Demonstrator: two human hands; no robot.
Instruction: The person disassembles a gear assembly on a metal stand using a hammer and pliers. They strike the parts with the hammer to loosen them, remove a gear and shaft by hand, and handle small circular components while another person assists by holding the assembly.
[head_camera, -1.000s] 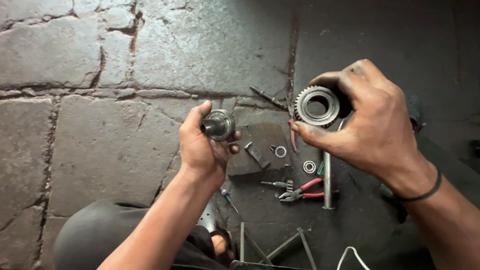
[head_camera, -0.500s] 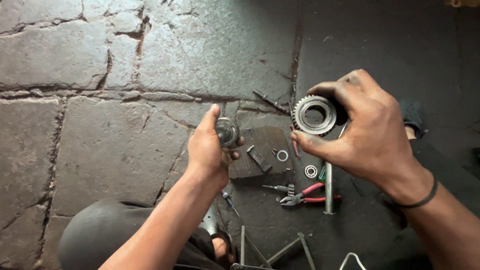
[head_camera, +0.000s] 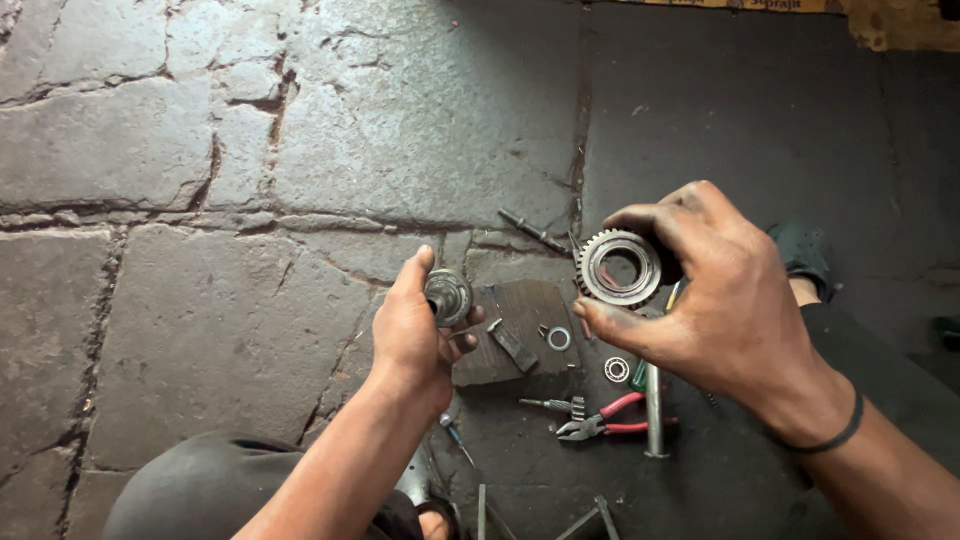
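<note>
My right hand (head_camera: 725, 300) is clamped on the toothed gear (head_camera: 619, 268), thumb under it and fingers curled over its far rim, bore facing me. My left hand (head_camera: 412, 335) grips the round metal shaft end (head_camera: 448, 295) upright, at about nine o'clock from the gear; the two parts are near but not touching. I judge this as the lining-up step: the gear is ready to go over the shaft end, and that calls for bringing the bore square onto it, without tilt. On the floor below, around six o'clock of the gear, lie a small washer (head_camera: 559, 338), a little bearing (head_camera: 617, 369), red-handled pliers (head_camera: 605, 420) and a metal rod (head_camera: 653, 410)
</note>
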